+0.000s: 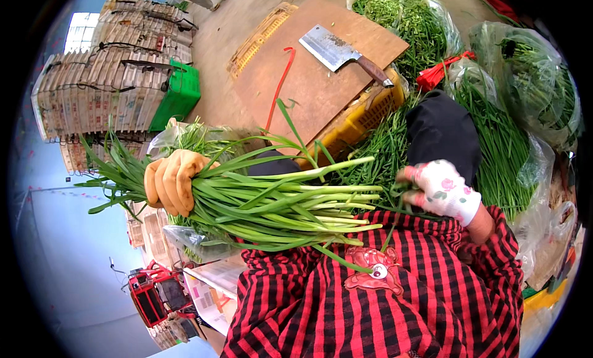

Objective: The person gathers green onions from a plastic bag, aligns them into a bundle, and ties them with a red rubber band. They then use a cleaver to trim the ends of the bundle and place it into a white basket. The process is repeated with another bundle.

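Observation:
My left hand point(173, 182), in an orange rubber glove, grips a thick bunch of garlic chives point(278, 205). Their pale cut ends point right, and the leaf tips hang out past the glove on the left. My right hand point(438, 191) wears a white floral glove and is blurred. Its fingers are apart, close above loose greens point(375, 173) between my legs, and no bundle shows in it. Ahead, a cleaver point(331, 48) with a wooden handle lies on a brown board point(278, 85), beside a red tie strip point(282, 80).
The board rests on a yellow plastic crate point(370, 119). At right stand clear bags of greens point(491, 140), with red ties point(435, 75) near them. Another bag of greens point(204, 140) is behind my left hand. Stacked crates point(111, 89) and a green crate point(178, 96) stand at far left.

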Tool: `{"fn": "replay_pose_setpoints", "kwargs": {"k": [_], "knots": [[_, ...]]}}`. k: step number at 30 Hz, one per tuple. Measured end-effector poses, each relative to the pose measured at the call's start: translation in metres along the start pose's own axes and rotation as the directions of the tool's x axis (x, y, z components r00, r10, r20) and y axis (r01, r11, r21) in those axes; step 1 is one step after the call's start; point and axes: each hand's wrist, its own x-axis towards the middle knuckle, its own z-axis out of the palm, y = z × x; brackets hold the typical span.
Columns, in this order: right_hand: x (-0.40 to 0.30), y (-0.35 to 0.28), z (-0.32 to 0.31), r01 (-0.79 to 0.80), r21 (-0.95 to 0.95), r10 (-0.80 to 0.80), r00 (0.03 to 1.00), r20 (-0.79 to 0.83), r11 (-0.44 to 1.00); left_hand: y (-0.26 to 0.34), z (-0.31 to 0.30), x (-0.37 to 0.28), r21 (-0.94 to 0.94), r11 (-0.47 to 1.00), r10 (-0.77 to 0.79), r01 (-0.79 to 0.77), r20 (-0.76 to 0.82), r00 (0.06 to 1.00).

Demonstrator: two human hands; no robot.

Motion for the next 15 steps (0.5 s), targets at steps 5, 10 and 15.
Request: {"fn": "replay_pose_setpoints", "kwargs": {"k": [5, 10, 15], "knots": [[0.045, -0.028, -0.026, 0.08, 0.42, 0.069, 0.942, -0.327, 0.904, -0.014, 0.01, 0.006, -0.013, 1.0, 0.023, -0.023, -0.024, 0.999], [0.1, -0.024, -0.008, 0.243, 0.729, -0.256, 0.962, -0.097, 0.64, -0.026, 0.001, 0.013, -0.057, 0.998, -0.024, 0.025, 0.023, 0.999], [0.09, -0.012, 0.011, 0.016, 0.771, -0.076, 0.996, 0.043, 0.636, -0.001, 0.0, 0.008, 0.142, 0.967, -0.208, 0.212, -0.044, 0.977]]}}
